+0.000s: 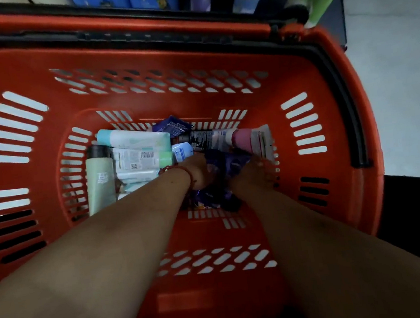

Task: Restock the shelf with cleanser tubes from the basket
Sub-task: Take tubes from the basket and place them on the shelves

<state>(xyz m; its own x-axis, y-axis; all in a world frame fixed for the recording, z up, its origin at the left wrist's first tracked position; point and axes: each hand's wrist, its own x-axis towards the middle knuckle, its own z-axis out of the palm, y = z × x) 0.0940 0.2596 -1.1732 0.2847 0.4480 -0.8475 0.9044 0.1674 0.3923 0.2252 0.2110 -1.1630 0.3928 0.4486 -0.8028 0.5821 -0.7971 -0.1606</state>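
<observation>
Red plastic basket [298, 78] with black handles holds the cleanser tubes on its floor. At its left lie one pale green tube [100, 181] with a black cap and about three white tubes [136, 150], one bearing a barcode. One dark blue box [173, 126], one black tube [198, 137] and one pink-capped tube [242, 137] lie along the far side. All label print is too blurred to read. The left hand [197, 169], with a red bracelet [179, 169] at its wrist, and the right hand [256, 172] reach into purple packets [221, 166]. Their fingers are hidden, so I cannot tell how they lie.
</observation>
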